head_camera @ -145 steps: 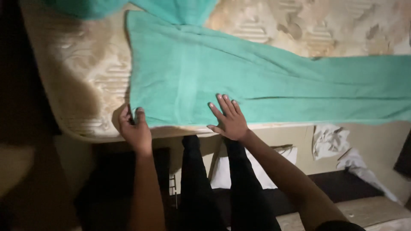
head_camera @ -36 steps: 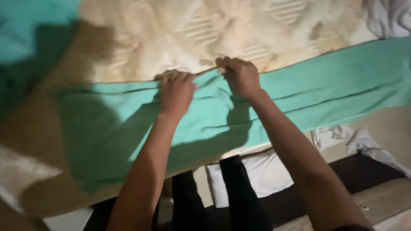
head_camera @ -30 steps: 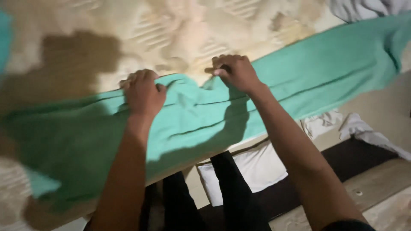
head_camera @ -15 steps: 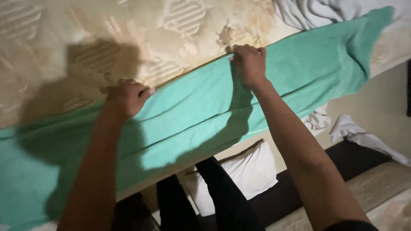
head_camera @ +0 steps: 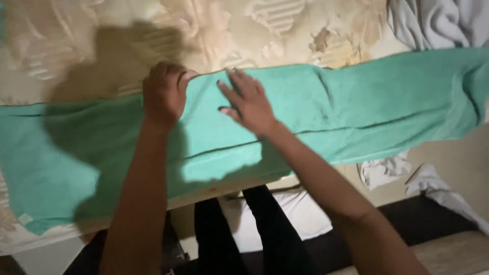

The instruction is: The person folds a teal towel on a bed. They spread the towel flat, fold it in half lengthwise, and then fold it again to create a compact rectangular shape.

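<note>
A long teal towel (head_camera: 367, 107), folded lengthwise, lies across the near edge of a beige patterned mattress (head_camera: 229, 30). My left hand (head_camera: 164, 94) is curled on the towel's far edge, pinching the fabric there. Just to its right, my right hand (head_camera: 248, 102) rests flat on the towel with the fingers spread and pointing up and left. Both forearms reach in from below and cast a dark shadow over the towel's left part.
A grey cloth (head_camera: 438, 23) is bunched at the mattress's top right corner. Below the bed edge are my dark-trousered legs (head_camera: 244, 234), a white pillow (head_camera: 300, 216) on the floor, and crumpled white cloths (head_camera: 402, 170) at right.
My hands have come closer together along the towel's far edge. The right hand has let go of its grip and now lies flat on the towel. The view has shifted.
</note>
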